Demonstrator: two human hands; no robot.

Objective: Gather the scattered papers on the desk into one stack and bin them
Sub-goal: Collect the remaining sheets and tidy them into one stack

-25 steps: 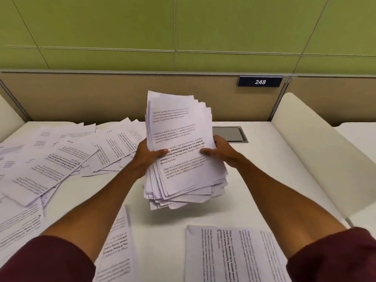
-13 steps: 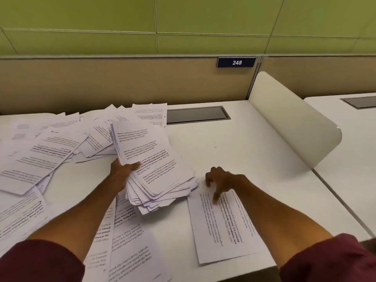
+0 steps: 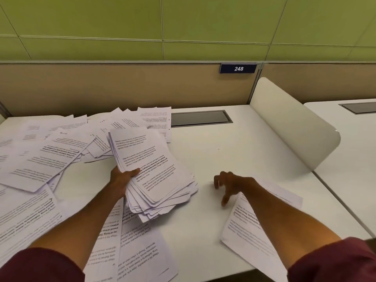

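Left hand gripping stack, right hand beside

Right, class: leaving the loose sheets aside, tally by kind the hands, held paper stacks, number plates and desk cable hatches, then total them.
Hands: 2, left hand and right hand
Held paper stack: 1
Number plate: 1
Cable hatches: 2
Total: 6

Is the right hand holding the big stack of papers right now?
No, the left hand grips the stack of papers, while the right hand is spread open by a single sheet on the desk.
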